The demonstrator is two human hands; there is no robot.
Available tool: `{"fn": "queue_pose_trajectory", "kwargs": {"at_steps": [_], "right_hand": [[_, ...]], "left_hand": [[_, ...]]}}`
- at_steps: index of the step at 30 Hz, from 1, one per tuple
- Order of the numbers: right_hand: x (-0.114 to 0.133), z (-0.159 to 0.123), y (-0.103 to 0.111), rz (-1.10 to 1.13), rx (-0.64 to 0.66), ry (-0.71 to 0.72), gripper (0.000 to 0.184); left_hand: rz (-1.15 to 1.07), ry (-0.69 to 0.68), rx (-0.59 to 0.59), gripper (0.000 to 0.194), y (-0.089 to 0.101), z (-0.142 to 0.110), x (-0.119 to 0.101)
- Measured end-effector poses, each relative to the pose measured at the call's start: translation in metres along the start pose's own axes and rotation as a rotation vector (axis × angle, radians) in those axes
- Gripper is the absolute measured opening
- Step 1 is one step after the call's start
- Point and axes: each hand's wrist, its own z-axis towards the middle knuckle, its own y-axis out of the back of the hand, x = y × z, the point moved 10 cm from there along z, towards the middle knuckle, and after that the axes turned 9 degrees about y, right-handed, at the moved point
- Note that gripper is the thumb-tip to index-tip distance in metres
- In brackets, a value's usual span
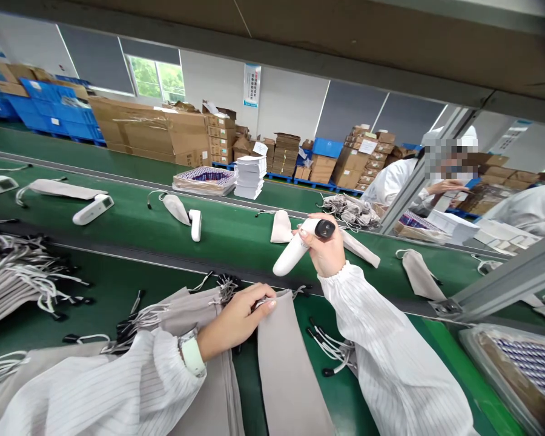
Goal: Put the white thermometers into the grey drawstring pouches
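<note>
My right hand [326, 242] is closed around a white handheld thermometer [290, 254], its black sensor end pointing up and to the right. Lower down, the fingers of my left hand [245, 315] pinch the top edge of a grey drawstring pouch [286, 363], which lies flat with its mouth toward the belt. Beneath and left of that hand is a stack of similar grey pouches [204, 369], their white cords and black cord locks bunched at the top. A lone cord with black stoppers [338, 351] shows beside my right sleeve.
Along the green conveyor [227, 242] lie more white thermometers [93, 209] and pouches [420, 275]. At left is a heap of corded pouches [18, 278]. A metal post [504, 278] and a tray of striped packs [527, 369] stand right. Co-workers in white [390, 181] sit across the line.
</note>
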Motion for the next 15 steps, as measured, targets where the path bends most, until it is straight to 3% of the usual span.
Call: {"fn": "queue_pose_trajectory", "kwargs": {"at_steps": [10, 12, 15], "right_hand": [[-0.018, -0.008, -0.006, 0.054, 0.003, -0.191, 0.044], [-0.017, -0.007, -0.006, 0.034, -0.001, -0.177, 0.044], [-0.002, -0.004, 0.001, -0.039, -0.052, -0.026, 0.042]], "left_hand": [[-0.043, -0.005, -0.011, 0.021, 0.001, 0.001, 0.004], [-0.046, -0.007, -0.014, 0.021, 0.002, 0.001, 0.003], [-0.041, -0.014, -0.014, 0.023, 0.002, 0.001, 0.001]]}}
